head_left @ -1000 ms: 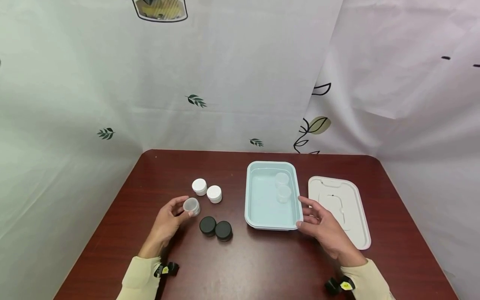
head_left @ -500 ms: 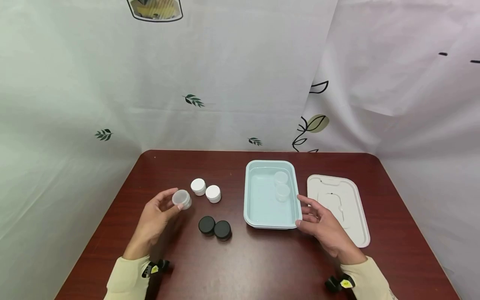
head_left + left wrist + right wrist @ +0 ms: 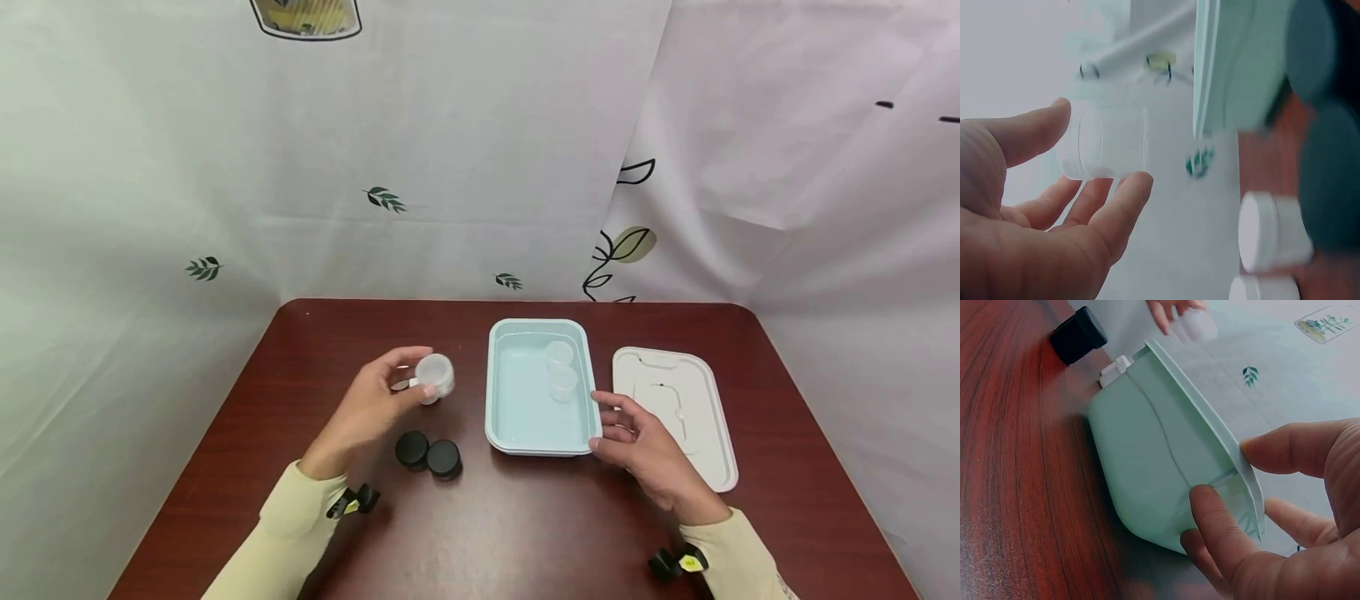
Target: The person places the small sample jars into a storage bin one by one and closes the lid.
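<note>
A small clear jar with a ribbed lid point(image 3: 1107, 140) is held by my left hand point(image 3: 375, 400), thumb on one side and fingers on the other. In the head view it hangs over the white-lidded jars, partly hiding them; two white jars point(image 3: 1266, 231) show in the left wrist view. My right hand point(image 3: 645, 450) holds the right rim of a light blue plastic bin point(image 3: 513, 408), with fingertips against its outer wall point(image 3: 1154, 450). Two clear jars point(image 3: 562, 383) stand inside the bin. Two black-lidded jars point(image 3: 444, 458) sit side by side below my left hand.
A white bin lid point(image 3: 697, 417) lies on the table to the right of the bin, beside my right hand. The dark red wooden table point(image 3: 510, 533) ends at the back against a patterned white curtain point(image 3: 465, 167).
My left hand first drew the clear jar left and back, then carried it rightward over the white jars toward the bin. My right hand stays at the bin's rim.
</note>
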The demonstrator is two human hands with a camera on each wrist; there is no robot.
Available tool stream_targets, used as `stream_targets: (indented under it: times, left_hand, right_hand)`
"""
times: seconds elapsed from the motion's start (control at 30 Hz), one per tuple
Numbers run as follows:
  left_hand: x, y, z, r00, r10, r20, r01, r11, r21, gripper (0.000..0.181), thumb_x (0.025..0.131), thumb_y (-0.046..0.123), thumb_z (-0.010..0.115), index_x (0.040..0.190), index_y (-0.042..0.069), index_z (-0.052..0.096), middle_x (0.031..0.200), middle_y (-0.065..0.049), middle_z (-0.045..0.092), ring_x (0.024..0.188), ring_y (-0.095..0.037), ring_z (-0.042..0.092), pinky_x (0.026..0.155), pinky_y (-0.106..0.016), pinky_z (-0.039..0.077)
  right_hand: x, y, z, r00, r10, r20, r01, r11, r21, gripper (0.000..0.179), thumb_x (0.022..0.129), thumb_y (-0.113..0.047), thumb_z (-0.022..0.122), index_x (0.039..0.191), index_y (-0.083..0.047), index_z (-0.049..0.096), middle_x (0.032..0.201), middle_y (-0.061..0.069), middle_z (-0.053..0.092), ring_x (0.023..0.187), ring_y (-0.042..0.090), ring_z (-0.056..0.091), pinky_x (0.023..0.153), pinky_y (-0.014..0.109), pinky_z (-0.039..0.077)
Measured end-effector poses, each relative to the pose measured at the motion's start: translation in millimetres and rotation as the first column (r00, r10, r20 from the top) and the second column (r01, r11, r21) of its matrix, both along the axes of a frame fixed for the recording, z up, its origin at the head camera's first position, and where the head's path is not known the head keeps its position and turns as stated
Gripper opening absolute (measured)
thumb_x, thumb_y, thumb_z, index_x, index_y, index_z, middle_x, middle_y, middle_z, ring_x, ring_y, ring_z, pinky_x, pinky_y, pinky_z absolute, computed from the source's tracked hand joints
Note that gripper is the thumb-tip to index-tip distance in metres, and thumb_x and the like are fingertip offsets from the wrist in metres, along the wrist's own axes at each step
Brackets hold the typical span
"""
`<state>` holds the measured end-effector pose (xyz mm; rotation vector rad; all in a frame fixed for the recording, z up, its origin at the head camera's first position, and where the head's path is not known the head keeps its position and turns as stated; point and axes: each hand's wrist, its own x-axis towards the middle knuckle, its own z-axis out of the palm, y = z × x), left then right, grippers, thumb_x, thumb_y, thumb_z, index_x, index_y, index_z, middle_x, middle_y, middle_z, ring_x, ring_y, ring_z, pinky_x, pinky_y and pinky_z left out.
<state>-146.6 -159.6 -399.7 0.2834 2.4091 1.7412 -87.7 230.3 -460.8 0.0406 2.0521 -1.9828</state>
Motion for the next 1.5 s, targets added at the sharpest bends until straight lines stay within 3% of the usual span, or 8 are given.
stream_targets:
  times: [0.13, 0.27, 0.4, 0.63, 0.83, 1.17, 1.5]
  left_hand:
    - [-4.6, 30.3, 7.6, 0.996, -0.092, -0.015, 0.091, 0.996, -0.019, 0.053, 0.092, 0.009, 0.081, 0.142, 0.010, 0.063, 0.133, -0.013, 0.070, 0.120, -0.029, 0.070, 0.092, -0.030, 0.059]
    - [-11.3, 59.4, 7.1, 0.984, -0.179, -0.007, 0.178, 0.983, -0.038, 0.053, 0.093, 0.010, 0.081, 0.142, 0.009, 0.062, 0.133, -0.010, 0.071, 0.121, -0.027, 0.071, 0.095, -0.037, 0.059]
    - [-17.4, 83.8, 2.9, 0.975, -0.220, 0.004, 0.220, 0.971, -0.091, 0.051, 0.093, 0.012, 0.082, 0.140, 0.011, 0.064, 0.136, -0.005, 0.070, 0.126, -0.025, 0.069, 0.103, -0.044, 0.057]
    - [-24.4, 118.9, -12.1, 0.958, -0.284, 0.034, 0.286, 0.945, -0.158, 0.047, 0.092, 0.016, 0.083, 0.136, 0.013, 0.067, 0.137, -0.004, 0.069, 0.128, -0.026, 0.068, 0.105, -0.042, 0.057]
    - [-26.2, 144.5, -27.5, 0.934, -0.356, 0.037, 0.353, 0.897, -0.265, 0.044, 0.092, 0.016, 0.082, 0.133, 0.010, 0.066, 0.134, -0.005, 0.069, 0.123, -0.025, 0.069, 0.104, -0.039, 0.056]
    - [-25.3, 169.6, -39.1, 0.922, -0.387, 0.016, 0.356, 0.831, -0.428, 0.042, 0.089, 0.015, 0.086, 0.126, 0.009, 0.066, 0.111, -0.004, 0.071, 0.103, -0.017, 0.064, 0.091, -0.028, 0.052]
    - [-25.7, 178.1, -47.1, 0.930, -0.367, 0.006, 0.326, 0.817, -0.475, 0.045, 0.088, 0.017, 0.088, 0.125, 0.009, 0.066, 0.103, -0.004, 0.067, 0.096, -0.018, 0.063, 0.085, -0.028, 0.051]
  right_hand:
    - [-0.2, -1, -0.5, 1.000, -0.004, 0.000, 0.004, 1.000, 0.003, 0.074, 0.091, 0.002, 0.075, 0.157, -0.006, 0.043, 0.141, 0.033, 0.053, 0.117, 0.030, 0.070, 0.086, 0.031, 0.062]
    - [-0.6, -1, -1.4, 1.000, -0.008, 0.003, 0.008, 1.000, 0.003, 0.073, 0.091, 0.002, 0.075, 0.156, -0.006, 0.044, 0.140, 0.032, 0.054, 0.117, 0.029, 0.071, 0.085, 0.031, 0.062]
    - [-0.9, -1, -1.7, 1.000, -0.006, -0.001, 0.006, 1.000, 0.005, 0.073, 0.091, 0.002, 0.075, 0.156, -0.006, 0.044, 0.139, 0.032, 0.055, 0.116, 0.029, 0.071, 0.085, 0.030, 0.062]
    - [-1.6, 1, -1.1, 1.000, -0.008, -0.007, 0.008, 1.000, -0.002, 0.073, 0.089, 0.003, 0.075, 0.155, -0.004, 0.044, 0.138, 0.033, 0.055, 0.115, 0.030, 0.072, 0.085, 0.030, 0.062]
    - [-2.3, 2, -3.5, 1.000, 0.006, -0.003, -0.006, 1.000, -0.008, 0.073, 0.090, 0.002, 0.075, 0.155, -0.005, 0.043, 0.140, 0.033, 0.055, 0.116, 0.028, 0.071, 0.086, 0.029, 0.062]
    - [-3.1, 2, -4.4, 1.000, 0.019, -0.008, -0.019, 1.000, 0.005, 0.072, 0.091, 0.001, 0.076, 0.155, -0.006, 0.043, 0.140, 0.031, 0.056, 0.117, 0.029, 0.071, 0.086, 0.033, 0.063]
    - [-3.1, 2, -4.0, 1.000, 0.012, 0.000, -0.012, 1.000, -0.013, 0.075, 0.090, 0.002, 0.075, 0.156, -0.006, 0.042, 0.142, 0.031, 0.056, 0.117, 0.027, 0.071, 0.084, 0.028, 0.062]
